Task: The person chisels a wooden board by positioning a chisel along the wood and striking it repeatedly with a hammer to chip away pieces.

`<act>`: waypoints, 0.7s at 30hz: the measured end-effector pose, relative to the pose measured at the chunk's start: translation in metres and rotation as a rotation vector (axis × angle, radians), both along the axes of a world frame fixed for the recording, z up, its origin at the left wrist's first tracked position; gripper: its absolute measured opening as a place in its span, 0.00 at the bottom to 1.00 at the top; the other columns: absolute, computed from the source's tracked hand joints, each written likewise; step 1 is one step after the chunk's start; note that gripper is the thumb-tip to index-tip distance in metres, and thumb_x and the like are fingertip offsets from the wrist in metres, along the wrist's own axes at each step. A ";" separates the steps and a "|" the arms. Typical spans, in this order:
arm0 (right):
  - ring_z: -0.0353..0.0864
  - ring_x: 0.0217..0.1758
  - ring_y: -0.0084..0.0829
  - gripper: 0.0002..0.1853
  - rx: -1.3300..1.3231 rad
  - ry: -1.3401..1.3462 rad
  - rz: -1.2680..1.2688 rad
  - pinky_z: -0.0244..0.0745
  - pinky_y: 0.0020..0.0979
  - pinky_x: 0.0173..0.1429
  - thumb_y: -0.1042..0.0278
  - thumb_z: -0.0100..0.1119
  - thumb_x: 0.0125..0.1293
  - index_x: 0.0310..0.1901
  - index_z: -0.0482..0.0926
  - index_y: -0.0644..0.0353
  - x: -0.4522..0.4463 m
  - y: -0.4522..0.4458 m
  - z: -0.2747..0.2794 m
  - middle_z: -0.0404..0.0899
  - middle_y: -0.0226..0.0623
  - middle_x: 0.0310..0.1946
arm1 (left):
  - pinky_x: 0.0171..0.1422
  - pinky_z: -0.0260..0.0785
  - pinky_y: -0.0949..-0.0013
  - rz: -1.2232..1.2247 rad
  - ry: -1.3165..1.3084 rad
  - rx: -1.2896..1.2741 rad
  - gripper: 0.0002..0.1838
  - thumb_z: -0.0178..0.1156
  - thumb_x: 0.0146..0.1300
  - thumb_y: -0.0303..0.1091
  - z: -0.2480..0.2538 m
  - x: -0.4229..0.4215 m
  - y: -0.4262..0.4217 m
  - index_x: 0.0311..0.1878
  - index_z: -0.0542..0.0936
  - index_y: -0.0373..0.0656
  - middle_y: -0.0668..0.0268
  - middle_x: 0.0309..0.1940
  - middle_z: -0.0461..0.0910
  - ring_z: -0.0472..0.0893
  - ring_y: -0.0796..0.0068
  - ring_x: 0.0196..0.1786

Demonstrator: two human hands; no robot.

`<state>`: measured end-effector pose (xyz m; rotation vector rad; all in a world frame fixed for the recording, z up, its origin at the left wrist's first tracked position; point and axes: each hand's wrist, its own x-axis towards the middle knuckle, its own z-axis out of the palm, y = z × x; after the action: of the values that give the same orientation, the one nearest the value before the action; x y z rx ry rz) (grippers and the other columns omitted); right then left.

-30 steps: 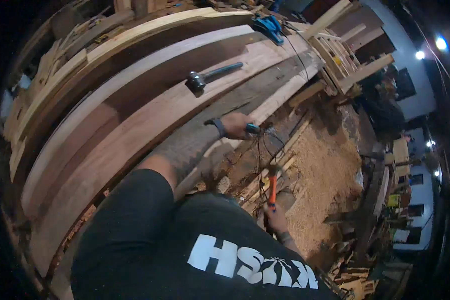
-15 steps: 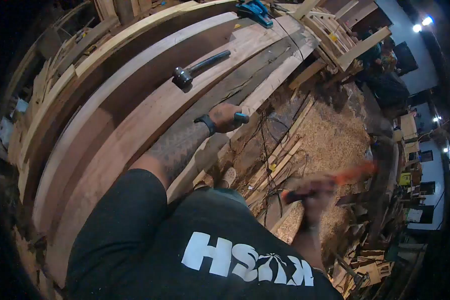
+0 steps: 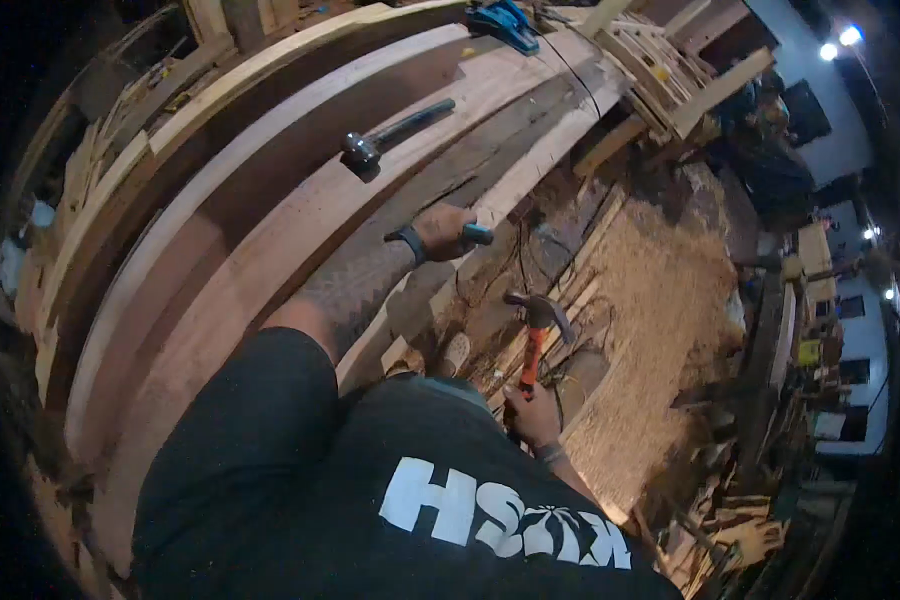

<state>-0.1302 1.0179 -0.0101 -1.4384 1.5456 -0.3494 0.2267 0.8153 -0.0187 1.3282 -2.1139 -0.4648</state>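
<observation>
My left hand (image 3: pixel 442 230) is closed around a blue-ended handle (image 3: pixel 478 234) at the edge of the wooden planks; any blade is hidden. A dark band circles that wrist. Lower right, my right hand (image 3: pixel 533 415) grips a claw hammer (image 3: pixel 535 345) by its orange and black handle, its dark head up and near the planks' edge. A second hammer with a dark round head (image 3: pixel 362 150) lies on a pale reddish plank (image 3: pixel 310 205), beyond my left hand.
A blue power tool (image 3: pixel 505 24) with a black cable sits at the planks' far end. Wood shavings (image 3: pixel 660 300) cover the floor at right. Long curved boards (image 3: pixel 260 135) rise on the left. A wooden frame (image 3: pixel 670 75) stands at the upper right.
The orange hammer, blurred and swung out to the right half a second ago, is back near the planks' edge with its head up. My left hand keeps its hold on the blue-ended handle.
</observation>
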 end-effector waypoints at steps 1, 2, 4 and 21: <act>0.76 0.28 0.32 0.18 -0.065 0.050 -0.038 0.73 0.36 0.36 0.52 0.68 0.67 0.39 0.80 0.62 -0.014 0.003 -0.008 0.77 0.35 0.26 | 0.41 0.71 0.46 -0.025 0.055 -0.049 0.07 0.64 0.59 0.36 0.000 0.001 0.000 0.34 0.77 0.46 0.53 0.30 0.80 0.81 0.45 0.37; 0.76 0.28 0.32 0.19 -0.133 0.100 -0.067 0.73 0.35 0.36 0.52 0.69 0.65 0.37 0.80 0.62 -0.026 0.009 -0.022 0.78 0.34 0.26 | 0.41 0.71 0.46 -0.013 0.060 -0.039 0.07 0.64 0.58 0.36 0.002 0.004 -0.003 0.34 0.77 0.46 0.53 0.30 0.80 0.81 0.45 0.37; 0.77 0.27 0.30 0.15 -0.192 0.096 -0.139 0.73 0.33 0.34 0.56 0.67 0.66 0.34 0.78 0.60 -0.046 0.011 -0.031 0.78 0.32 0.24 | 0.41 0.71 0.46 0.009 0.072 0.007 0.08 0.65 0.58 0.36 0.001 0.003 0.003 0.34 0.77 0.45 0.53 0.30 0.80 0.81 0.44 0.37; 0.77 0.43 0.41 0.19 -0.463 0.465 0.355 0.75 0.47 0.45 0.53 0.65 0.67 0.51 0.75 0.54 0.020 -0.010 -0.045 0.71 0.40 0.49 | 0.40 0.71 0.50 0.033 0.066 -0.099 0.07 0.65 0.55 0.34 -0.008 0.003 -0.010 0.33 0.77 0.46 0.53 0.29 0.80 0.81 0.45 0.37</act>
<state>-0.1105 1.0082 -0.0547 -2.2426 1.5819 -0.1666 0.2295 0.8051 -0.0269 1.2731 -2.0309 -0.3801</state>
